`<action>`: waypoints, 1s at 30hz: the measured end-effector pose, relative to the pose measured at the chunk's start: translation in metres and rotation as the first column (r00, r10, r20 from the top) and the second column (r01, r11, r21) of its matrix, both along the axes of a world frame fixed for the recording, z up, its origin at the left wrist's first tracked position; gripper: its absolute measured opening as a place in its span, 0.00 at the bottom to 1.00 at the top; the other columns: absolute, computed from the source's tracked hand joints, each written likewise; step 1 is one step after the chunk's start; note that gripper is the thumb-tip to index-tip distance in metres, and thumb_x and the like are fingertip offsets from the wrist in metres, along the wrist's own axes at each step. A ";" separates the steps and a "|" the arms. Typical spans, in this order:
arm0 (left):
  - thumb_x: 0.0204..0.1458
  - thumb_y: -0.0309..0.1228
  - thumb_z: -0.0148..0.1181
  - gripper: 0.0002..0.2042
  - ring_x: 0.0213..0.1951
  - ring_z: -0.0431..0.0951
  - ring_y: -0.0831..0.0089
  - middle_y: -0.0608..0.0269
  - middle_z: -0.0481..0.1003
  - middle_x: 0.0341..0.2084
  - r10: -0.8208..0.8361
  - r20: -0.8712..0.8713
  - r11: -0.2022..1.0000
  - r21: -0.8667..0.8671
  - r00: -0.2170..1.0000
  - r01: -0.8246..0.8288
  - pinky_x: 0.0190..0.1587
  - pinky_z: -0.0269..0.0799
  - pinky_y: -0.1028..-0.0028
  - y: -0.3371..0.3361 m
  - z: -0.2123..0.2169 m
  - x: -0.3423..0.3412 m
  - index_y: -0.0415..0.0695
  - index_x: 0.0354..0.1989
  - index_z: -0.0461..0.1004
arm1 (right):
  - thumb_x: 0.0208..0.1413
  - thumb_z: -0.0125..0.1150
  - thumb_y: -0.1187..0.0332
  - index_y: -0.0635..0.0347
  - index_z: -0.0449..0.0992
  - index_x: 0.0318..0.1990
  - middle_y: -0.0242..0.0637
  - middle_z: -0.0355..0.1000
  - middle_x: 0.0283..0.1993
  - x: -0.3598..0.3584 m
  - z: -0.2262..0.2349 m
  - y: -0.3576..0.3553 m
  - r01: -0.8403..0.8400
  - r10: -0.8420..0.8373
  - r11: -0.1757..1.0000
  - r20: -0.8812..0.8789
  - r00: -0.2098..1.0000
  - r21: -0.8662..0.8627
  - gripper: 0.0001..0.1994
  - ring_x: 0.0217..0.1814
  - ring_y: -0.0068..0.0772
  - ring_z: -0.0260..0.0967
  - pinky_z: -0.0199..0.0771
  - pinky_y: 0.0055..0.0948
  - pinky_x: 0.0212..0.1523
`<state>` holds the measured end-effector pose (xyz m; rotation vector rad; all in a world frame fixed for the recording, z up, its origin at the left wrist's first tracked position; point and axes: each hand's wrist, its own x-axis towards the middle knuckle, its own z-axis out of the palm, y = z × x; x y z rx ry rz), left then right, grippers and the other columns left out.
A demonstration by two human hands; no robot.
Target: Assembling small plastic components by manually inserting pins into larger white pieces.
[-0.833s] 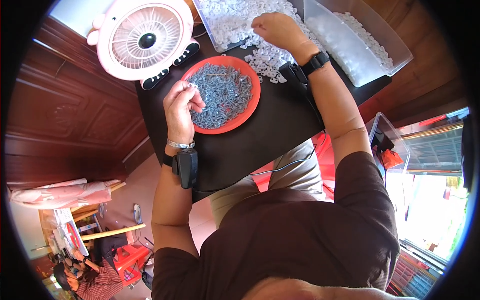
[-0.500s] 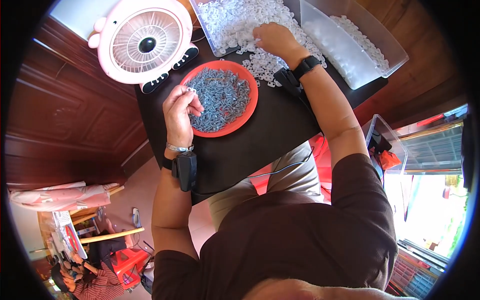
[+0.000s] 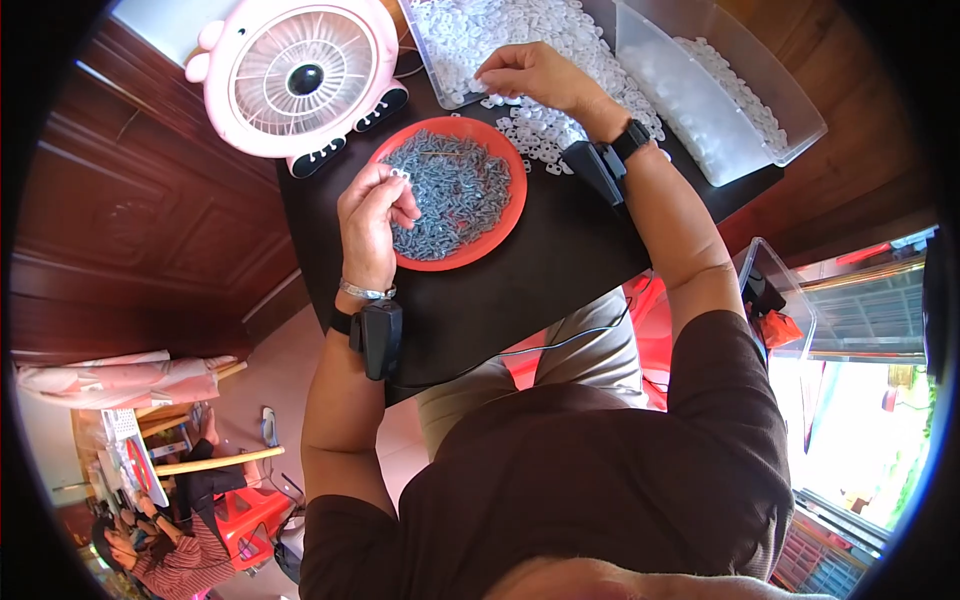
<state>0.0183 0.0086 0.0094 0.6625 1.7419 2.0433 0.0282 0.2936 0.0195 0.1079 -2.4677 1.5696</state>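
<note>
My left hand (image 3: 372, 222) is closed at the left rim of a round red plate (image 3: 518, 205). A small white plastic piece (image 3: 400, 174) shows between its thumb and finger. The plate holds a heap of small grey-blue screw-like pieces (image 3: 450, 195) with a thin tan stick (image 3: 440, 153) on top. My right hand (image 3: 545, 80) is over the front of a clear plastic bin full of small white plastic pieces (image 3: 560, 30). Its thumb and fingers are pinched together; what they hold, if anything, cannot be made out. Loose white pieces (image 3: 535, 132) spill onto the black table (image 3: 470, 315) below it.
A pink fan (image 3: 305, 80) with shoe-shaped feet stands left of the bin. At the right is another clear bin (image 3: 715, 120) with white pieces. A black cable (image 3: 545, 347) runs from my left wrist device (image 3: 380, 340) across my lap. Another person (image 3: 180, 560) sits at the lower left.
My right hand has moved left across the white pieces toward the bin's near corner. My left hand still holds its white piece by the plate. The whole view has shifted slightly.
</note>
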 end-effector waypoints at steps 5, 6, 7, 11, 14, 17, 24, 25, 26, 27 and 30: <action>0.55 0.30 0.47 0.08 0.25 0.71 0.78 0.62 0.72 0.24 -0.067 -0.038 0.998 -0.007 0.997 0.067 0.28 0.64 0.82 0.002 0.000 0.002 0.40 0.29 0.69 | 0.55 0.57 0.69 0.63 0.75 0.42 0.29 0.75 0.33 0.012 0.008 -0.048 -0.200 0.220 0.942 0.045 0.974 -0.270 0.10 0.33 0.15 0.69 0.69 0.16 0.36; 0.55 0.30 0.47 0.08 0.26 0.72 0.78 0.61 0.73 0.25 -0.075 -0.046 0.997 0.005 0.996 0.076 0.28 0.65 0.82 0.002 0.000 0.002 0.39 0.30 0.70 | 0.55 0.57 0.70 0.63 0.75 0.42 0.30 0.75 0.33 0.014 0.008 -0.056 -0.221 0.249 0.924 0.053 0.967 -0.311 0.09 0.33 0.15 0.70 0.69 0.15 0.36; 0.56 0.30 0.47 0.08 0.28 0.73 0.76 0.59 0.74 0.28 -0.099 -0.062 0.995 0.021 0.993 0.101 0.30 0.66 0.81 0.001 -0.001 0.001 0.38 0.31 0.70 | 0.55 0.58 0.71 0.64 0.75 0.41 0.30 0.75 0.33 0.016 0.009 -0.064 -0.255 0.285 0.909 0.048 0.957 -0.329 0.08 0.33 0.15 0.70 0.70 0.15 0.36; 0.56 0.30 0.46 0.09 0.29 0.74 0.75 0.57 0.74 0.29 -0.119 -0.064 0.991 0.050 0.991 0.122 0.31 0.67 0.80 0.003 -0.002 -0.001 0.37 0.33 0.70 | 0.55 0.58 0.70 0.64 0.75 0.42 0.30 0.75 0.33 0.017 0.004 -0.077 -0.293 0.318 0.896 0.022 0.948 -0.333 0.09 0.33 0.15 0.70 0.71 0.16 0.36; 0.54 0.30 0.49 0.08 0.27 0.74 0.75 0.58 0.75 0.27 -0.099 -0.028 0.989 0.107 0.995 0.101 0.29 0.67 0.80 0.005 -0.003 -0.001 0.38 0.31 0.71 | 0.53 0.62 0.66 0.62 0.77 0.38 0.28 0.74 0.30 0.021 0.004 -0.084 -0.323 0.335 0.907 0.001 0.942 -0.269 0.09 0.33 0.15 0.70 0.70 0.16 0.36; 0.54 0.30 0.49 0.08 0.27 0.74 0.75 0.57 0.75 0.28 -0.099 0.007 0.987 0.128 0.995 0.097 0.29 0.67 0.80 0.004 -0.004 0.000 0.38 0.30 0.71 | 0.53 0.61 0.71 0.64 0.77 0.40 0.30 0.74 0.32 0.022 0.007 -0.085 -0.332 0.349 0.909 0.026 0.937 -0.252 0.09 0.35 0.17 0.70 0.71 0.17 0.40; 0.54 0.30 0.48 0.08 0.25 0.73 0.74 0.57 0.75 0.26 -0.113 0.032 0.974 0.202 0.993 0.104 0.29 0.67 0.78 0.003 -0.006 -0.002 0.38 0.29 0.70 | 0.51 0.63 0.71 0.65 0.77 0.39 0.32 0.75 0.34 0.032 0.011 -0.093 -0.360 0.357 0.933 -0.095 0.929 -0.014 0.09 0.38 0.20 0.71 0.70 0.21 0.44; 0.54 0.30 0.48 0.08 0.25 0.73 0.74 0.57 0.74 0.25 -0.115 0.022 0.972 0.208 0.993 0.108 0.29 0.67 0.78 0.004 -0.006 -0.002 0.38 0.29 0.70 | 0.51 0.63 0.71 0.65 0.77 0.39 0.32 0.75 0.35 0.032 0.011 -0.092 -0.345 0.346 0.938 -0.114 0.931 0.030 0.09 0.38 0.19 0.70 0.69 0.21 0.44; 0.54 0.30 0.48 0.08 0.24 0.73 0.74 0.57 0.74 0.24 -0.112 0.012 0.971 0.213 0.994 0.107 0.29 0.67 0.78 0.003 -0.006 -0.002 0.38 0.29 0.69 | 0.51 0.63 0.71 0.64 0.77 0.38 0.32 0.75 0.35 0.032 0.011 -0.093 -0.333 0.340 0.940 -0.133 0.931 0.073 0.09 0.38 0.18 0.70 0.69 0.21 0.44; 0.54 0.30 0.48 0.08 0.24 0.73 0.74 0.57 0.74 0.24 -0.112 0.013 0.972 0.211 0.994 0.106 0.29 0.67 0.78 0.003 -0.006 -0.002 0.38 0.29 0.69 | 0.51 0.63 0.71 0.64 0.77 0.38 0.32 0.75 0.35 0.033 0.013 -0.094 -0.334 0.340 0.940 -0.133 0.931 0.071 0.09 0.38 0.18 0.70 0.69 0.21 0.44; 0.54 0.30 0.48 0.08 0.24 0.73 0.74 0.57 0.74 0.24 -0.128 -0.006 0.973 0.193 0.992 0.126 0.29 0.67 0.78 0.003 -0.007 -0.002 0.38 0.29 0.69 | 0.50 0.63 0.70 0.64 0.76 0.38 0.30 0.74 0.32 0.037 0.019 -0.097 -0.352 0.353 0.933 -0.001 0.936 0.077 0.09 0.36 0.17 0.69 0.69 0.21 0.42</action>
